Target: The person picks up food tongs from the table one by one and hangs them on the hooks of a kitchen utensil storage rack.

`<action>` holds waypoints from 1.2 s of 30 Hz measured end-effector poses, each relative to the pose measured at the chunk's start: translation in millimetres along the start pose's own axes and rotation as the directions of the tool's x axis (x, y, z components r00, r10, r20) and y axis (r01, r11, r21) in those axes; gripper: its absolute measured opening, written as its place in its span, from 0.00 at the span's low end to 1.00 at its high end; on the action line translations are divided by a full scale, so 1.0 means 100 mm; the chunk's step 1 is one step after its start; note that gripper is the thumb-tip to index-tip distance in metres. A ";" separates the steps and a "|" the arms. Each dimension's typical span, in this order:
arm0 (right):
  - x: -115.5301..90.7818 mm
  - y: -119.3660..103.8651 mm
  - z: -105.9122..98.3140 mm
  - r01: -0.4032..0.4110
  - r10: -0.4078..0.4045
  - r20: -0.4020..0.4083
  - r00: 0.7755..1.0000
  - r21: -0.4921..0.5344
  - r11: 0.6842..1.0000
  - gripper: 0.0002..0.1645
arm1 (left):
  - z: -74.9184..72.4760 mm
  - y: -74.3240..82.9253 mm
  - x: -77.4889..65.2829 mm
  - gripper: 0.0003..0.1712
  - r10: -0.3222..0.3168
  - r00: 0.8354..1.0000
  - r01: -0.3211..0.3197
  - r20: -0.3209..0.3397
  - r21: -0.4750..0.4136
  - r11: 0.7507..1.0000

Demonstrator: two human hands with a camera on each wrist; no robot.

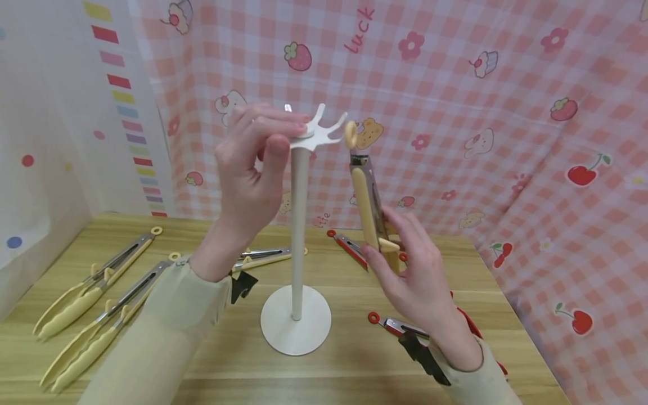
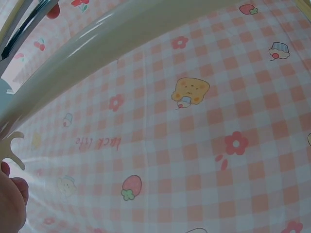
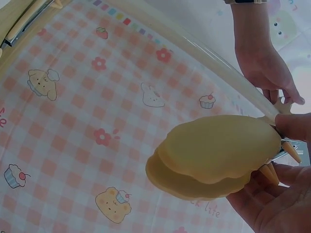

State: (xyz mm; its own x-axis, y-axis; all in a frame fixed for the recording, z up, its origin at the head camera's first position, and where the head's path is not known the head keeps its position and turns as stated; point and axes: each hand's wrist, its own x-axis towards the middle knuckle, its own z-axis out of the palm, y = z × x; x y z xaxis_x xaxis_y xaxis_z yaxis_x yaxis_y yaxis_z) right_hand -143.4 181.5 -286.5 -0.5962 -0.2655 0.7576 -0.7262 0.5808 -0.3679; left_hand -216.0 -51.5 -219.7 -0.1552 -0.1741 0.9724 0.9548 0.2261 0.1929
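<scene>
A white stand [image 1: 298, 225] with a round base and a ring of upturned hooks [image 1: 318, 136] stands upright mid-table. My left hand [image 1: 255, 163] grips its top, fingers over the hooks and thumb at the near side. To the right of the stand, my right hand [image 1: 417, 264] holds yellow kitchen tongs [image 1: 367, 197] up off the table, hanging loop on top. That loop is beside the nearest hook, level with it. In the right wrist view, the scalloped yellow heads [image 3: 218, 150] of these tongs point away from the palm, lying close together.
Two yellow tongs [image 1: 76, 304] lie at the left of the wooden table [image 1: 349, 371], and another yellow pair [image 1: 268, 257] lies behind the pole. Red-handled tongs [image 1: 349, 247] lie at the right, partly behind my right hand. A checked cloth [image 1: 430, 84] hangs behind the table.
</scene>
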 end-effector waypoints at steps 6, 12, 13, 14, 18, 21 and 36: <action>-0.01 0.00 0.01 -0.008 0.008 0.004 1.000 -0.004 1.000 0.40 | 0.00 0.00 0.00 0.40 0.003 1.000 -0.003 -0.004 0.001 1.000; -0.01 -0.01 0.02 -0.004 0.004 0.008 1.000 0.005 1.000 0.40 | 0.00 0.00 -0.01 0.40 0.002 1.000 -0.002 0.004 0.005 1.000; -0.02 -0.01 0.02 -0.005 0.005 0.009 1.000 0.007 1.000 0.40 | 0.00 0.00 -0.01 0.40 0.001 1.000 -0.001 0.005 0.005 1.000; -0.02 -0.01 0.02 -0.006 0.006 0.010 1.000 0.008 1.000 0.40 | 0.00 0.00 -0.01 0.40 0.001 1.000 -0.001 0.006 0.004 1.000; -0.03 -0.01 0.03 -0.009 0.009 0.013 1.000 0.008 1.000 0.40 | 0.00 -0.01 -0.01 0.41 -0.007 1.000 0.007 0.007 0.000 1.000; -0.03 -0.01 0.03 -0.001 0.001 0.013 1.000 0.018 1.000 0.39 | 0.00 -0.01 -0.01 0.41 -0.012 1.000 0.012 0.006 -0.003 1.000; -0.04 0.02 0.08 0.017 -0.018 0.018 1.000 0.054 0.998 0.37 | 0.00 -0.03 -0.01 0.43 -0.018 1.000 0.018 0.004 -0.006 1.000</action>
State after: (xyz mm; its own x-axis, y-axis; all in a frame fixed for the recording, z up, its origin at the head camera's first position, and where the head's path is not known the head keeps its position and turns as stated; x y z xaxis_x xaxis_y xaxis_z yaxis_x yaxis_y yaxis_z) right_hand -145.2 177.3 -294.2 -0.5892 -0.2897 0.7543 -0.7537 0.5335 -0.3838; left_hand -219.3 -51.7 -221.2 -0.1736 -0.1741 0.9693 0.9533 0.2174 0.2097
